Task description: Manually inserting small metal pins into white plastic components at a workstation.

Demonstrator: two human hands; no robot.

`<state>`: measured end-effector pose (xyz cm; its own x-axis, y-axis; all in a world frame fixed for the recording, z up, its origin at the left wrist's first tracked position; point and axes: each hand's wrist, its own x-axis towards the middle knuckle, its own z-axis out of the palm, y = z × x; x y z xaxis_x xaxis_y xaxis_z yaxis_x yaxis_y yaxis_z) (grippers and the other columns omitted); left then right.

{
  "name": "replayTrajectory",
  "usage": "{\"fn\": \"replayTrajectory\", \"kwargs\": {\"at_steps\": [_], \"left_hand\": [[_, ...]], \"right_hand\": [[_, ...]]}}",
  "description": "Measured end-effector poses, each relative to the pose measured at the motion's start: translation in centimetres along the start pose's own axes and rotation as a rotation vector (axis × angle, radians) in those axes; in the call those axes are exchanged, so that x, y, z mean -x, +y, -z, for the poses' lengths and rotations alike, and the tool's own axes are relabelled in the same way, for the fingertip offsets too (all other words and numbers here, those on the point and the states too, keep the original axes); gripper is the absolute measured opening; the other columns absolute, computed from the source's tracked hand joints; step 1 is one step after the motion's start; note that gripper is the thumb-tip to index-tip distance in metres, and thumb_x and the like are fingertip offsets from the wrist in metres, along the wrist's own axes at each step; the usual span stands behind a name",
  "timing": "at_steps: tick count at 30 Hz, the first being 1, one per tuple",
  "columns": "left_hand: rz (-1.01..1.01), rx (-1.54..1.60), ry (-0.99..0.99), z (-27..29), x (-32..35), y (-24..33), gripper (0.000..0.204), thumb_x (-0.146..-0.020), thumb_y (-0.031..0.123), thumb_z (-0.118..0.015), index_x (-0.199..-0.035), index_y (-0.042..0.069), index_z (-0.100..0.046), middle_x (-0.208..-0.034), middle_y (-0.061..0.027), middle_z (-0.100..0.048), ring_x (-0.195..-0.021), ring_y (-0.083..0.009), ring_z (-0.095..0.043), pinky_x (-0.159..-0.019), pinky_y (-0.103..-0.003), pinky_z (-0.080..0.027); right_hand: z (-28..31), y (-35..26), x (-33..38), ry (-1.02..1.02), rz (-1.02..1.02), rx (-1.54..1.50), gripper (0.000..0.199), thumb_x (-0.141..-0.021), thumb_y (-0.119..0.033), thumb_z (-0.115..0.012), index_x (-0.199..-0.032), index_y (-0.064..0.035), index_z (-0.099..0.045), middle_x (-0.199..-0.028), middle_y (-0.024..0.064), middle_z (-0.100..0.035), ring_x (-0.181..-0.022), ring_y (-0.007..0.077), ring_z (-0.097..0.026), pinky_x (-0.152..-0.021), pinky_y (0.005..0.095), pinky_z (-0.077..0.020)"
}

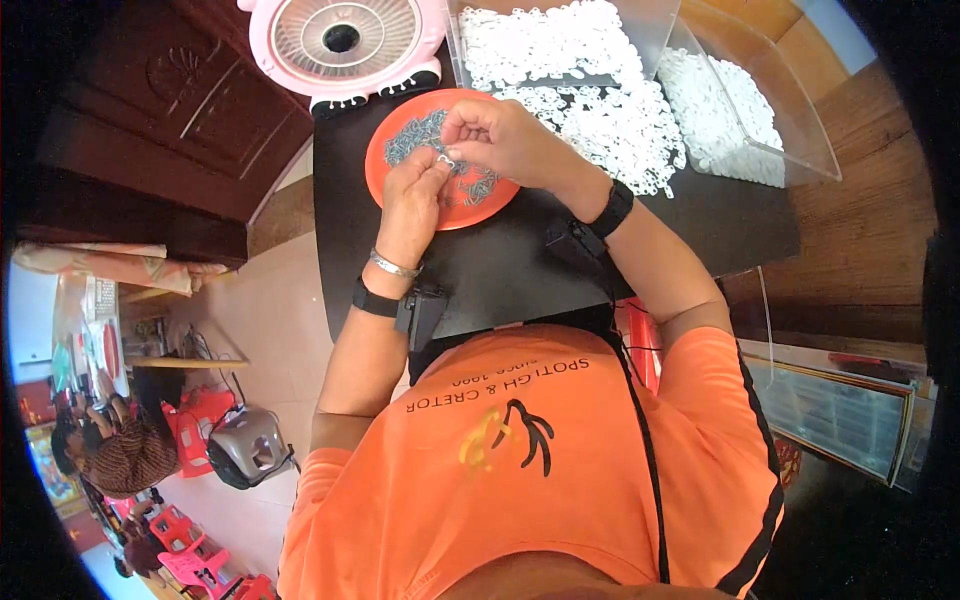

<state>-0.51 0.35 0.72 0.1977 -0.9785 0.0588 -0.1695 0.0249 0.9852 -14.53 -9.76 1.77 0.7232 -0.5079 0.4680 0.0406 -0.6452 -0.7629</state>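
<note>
My left hand (410,205) is closed, its thumb and forefinger pinching a small white plastic piece (446,161) over the plate. Just beyond it, my right hand (505,145) has its fingers curled, with the thumb close to the white piece. Whatever lies in the right fingertips is too small to make out. Beneath both hands, a round orange-red plate (378,178) carries many small grey metal pins or nails (418,134). A heap of similar white plastic pieces (625,135) spreads over the black tabletop, right of the plate.
A clear bin (548,45) of white pieces stands at the back, and another clear bin (725,120) sits to the right. At the back left is a pink fan (345,40). Other people (125,455) and red chairs (190,530) are off to the left.
</note>
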Motion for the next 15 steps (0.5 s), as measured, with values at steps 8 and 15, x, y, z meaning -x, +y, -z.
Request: {"fn": "replayTrajectory", "kwargs": {"at_steps": [8,15], "left_hand": [[0.006,0.073,-0.010,0.10,-0.16,-0.44,0.019,-0.086,0.011,-0.046,-0.069,0.002,-0.052,-0.057,-0.0010,-0.050,-0.050,-0.0085,-0.045,-0.046,-0.024,-0.036],[0.055,0.176,0.030,0.43,-0.27,-0.45,0.019,-0.086,0.010,-0.047,-0.068,0.003,-0.052,-0.058,-0.0003,-0.049,-0.050,-0.0085,-0.044,-0.046,-0.023,-0.036]], "right_hand": [[-0.14,-0.03,0.03,0.002,0.000,0.030,0.007,-0.079,-0.003,-0.061,-0.084,-0.0009,-0.057,-0.069,0.0026,-0.060,-0.065,0.0081,-0.057,-0.060,0.0226,-0.0469],[-0.03,0.12,0.15,-0.002,0.021,0.071,0.018,-0.083,-0.006,-0.056,-0.100,-0.0005,-0.060,-0.076,0.0053,-0.062,-0.068,0.0106,-0.059,-0.064,0.0247,-0.0493]]}}
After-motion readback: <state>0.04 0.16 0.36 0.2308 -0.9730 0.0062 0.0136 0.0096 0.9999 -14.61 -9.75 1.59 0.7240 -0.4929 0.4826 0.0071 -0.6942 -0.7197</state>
